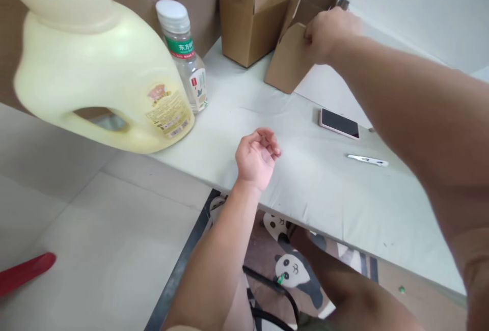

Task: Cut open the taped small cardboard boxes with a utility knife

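Note:
My right hand [331, 31] reaches to the back of the table, its fingers closed on the upper part of a brown cardboard box [289, 61]. That box is tilted, and my hand and forearm hide some of it. A second open-topped cardboard box [239, 25] stands just left of it. My left hand [259, 157] rests palm up near the table's front edge, fingers loosely curled and nothing in them. To the right of it lie a phone [339, 123] with a dark screen and a slim white pen-like tool [367, 160], possibly a cutter.
A large pale yellow jug [95, 66] stands at the left edge of the pale-covered table [305, 183]. Beside it is a clear bottle [187, 71] with a white cap. A panda-print mat [292, 270] lies below, and a red object [28, 272] shows at lower left.

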Tool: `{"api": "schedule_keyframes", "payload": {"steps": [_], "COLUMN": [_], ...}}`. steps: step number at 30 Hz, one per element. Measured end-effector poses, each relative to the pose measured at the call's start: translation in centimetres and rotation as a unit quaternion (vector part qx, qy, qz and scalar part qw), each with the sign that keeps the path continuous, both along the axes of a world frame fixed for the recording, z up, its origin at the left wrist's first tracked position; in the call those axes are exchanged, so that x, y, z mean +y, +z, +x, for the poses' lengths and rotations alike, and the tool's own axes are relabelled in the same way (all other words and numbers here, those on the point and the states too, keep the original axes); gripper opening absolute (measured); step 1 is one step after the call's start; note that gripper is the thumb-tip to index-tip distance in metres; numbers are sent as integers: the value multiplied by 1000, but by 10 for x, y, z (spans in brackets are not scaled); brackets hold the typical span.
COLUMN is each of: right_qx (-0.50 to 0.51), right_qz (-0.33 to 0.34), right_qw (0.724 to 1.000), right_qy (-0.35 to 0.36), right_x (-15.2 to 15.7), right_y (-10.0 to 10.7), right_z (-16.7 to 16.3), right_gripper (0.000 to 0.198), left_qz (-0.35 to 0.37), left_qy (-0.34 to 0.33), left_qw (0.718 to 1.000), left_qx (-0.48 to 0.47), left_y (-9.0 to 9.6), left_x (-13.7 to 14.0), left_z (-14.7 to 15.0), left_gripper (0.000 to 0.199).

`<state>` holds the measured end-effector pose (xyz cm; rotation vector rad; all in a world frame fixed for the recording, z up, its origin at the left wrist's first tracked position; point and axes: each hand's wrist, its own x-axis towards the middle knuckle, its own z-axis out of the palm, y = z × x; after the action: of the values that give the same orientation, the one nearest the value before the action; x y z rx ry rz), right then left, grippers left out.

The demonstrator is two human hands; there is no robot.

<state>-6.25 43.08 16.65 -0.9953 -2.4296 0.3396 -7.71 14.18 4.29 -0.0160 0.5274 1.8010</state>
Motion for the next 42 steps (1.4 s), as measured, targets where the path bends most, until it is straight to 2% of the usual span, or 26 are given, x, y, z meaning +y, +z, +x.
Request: {"api": "schedule_keyframes", "payload": {"steps": [2,3,5,7,8,10,12,13,15,16,17,18,20,21,22,24,26,28,30,31,33,36,39,42], "right_qx": [-62,-126,-168,-75,-27,74,187,242,328,360,388,411,436,434,428,423,449,480,469,447,399,382,379,378], "right_qz": [32,67,124,130,104,47,-48,-98,-190,-221,-240,-248,-242,-235,-231,-237,-252,-279,-330,-361,-403,-378,-326,-302], "right_qw": [997,990,978,988,994,995,975,954,900,876,857,847,847,856,866,874,857,829,812,813,823,838,860,870], "right_qy": [20,5,3,-22,-37,-50,-108,-147,-214,-233,-238,-230,-184,-153,-116,-41,-14,-59,-105,-96,-17,96,101,90], "right_x": [-38,-66,-131,-194,-221,-265,-296,-306,-317,-318,-317,-315,-310,-308,-306,-305,-303,-299,-296,-295,-295,-300,-303,-303], "right_y": [10,13,15,5,-5,-33,-64,-78,-97,-103,-107,-109,-112,-114,-118,-127,-138,-149,-157,-159,-162,-161,-161,-160], "right_z": [32,55,112,175,204,254,285,294,303,305,307,309,316,320,325,332,337,339,337,334,325,309,300,299], "right_gripper": [27,24,15,16,25,36,42,46,57,60,57,47,26,20,18,25,38,51,58,62,74,88,90,87], "left_qz": [-18,-37,-81,-94,-76,-15,67,108,163,164,149,121,65,58,56,52,51,43,20,0,-57,-126,-90,-41], "left_qy": [50,87,179,254,270,226,111,44,-62,-85,-86,-63,9,49,56,17,3,37,78,93,101,43,-68,-110], "left_qw": [997,991,962,925,914,914,911,895,845,826,817,820,836,840,832,784,754,761,795,814,850,873,865,853], "left_qx": [55,96,189,268,294,337,392,430,506,533,551,555,545,538,549,618,655,646,601,573,514,470,490,508], "left_y": [-4,-6,-7,-3,2,14,25,29,31,30,28,26,22,20,20,19,18,16,12,10,7,3,1,-3], "left_x": [2,2,-3,-13,-20,-34,-44,-46,-47,-46,-44,-41,-36,-33,-30,-25,-20,-15,-9,-7,-5,-10,-20,-27], "left_z": [-6,-10,-19,-26,-27,-20,-3,9,34,47,58,67,77,78,78,71,61,51,43,40,38,44,54,55], "left_gripper": [19,15,7,9,14,21,27,27,27,26,24,25,33,44,50,30,20,17,19,22,32,53,80,82]}}
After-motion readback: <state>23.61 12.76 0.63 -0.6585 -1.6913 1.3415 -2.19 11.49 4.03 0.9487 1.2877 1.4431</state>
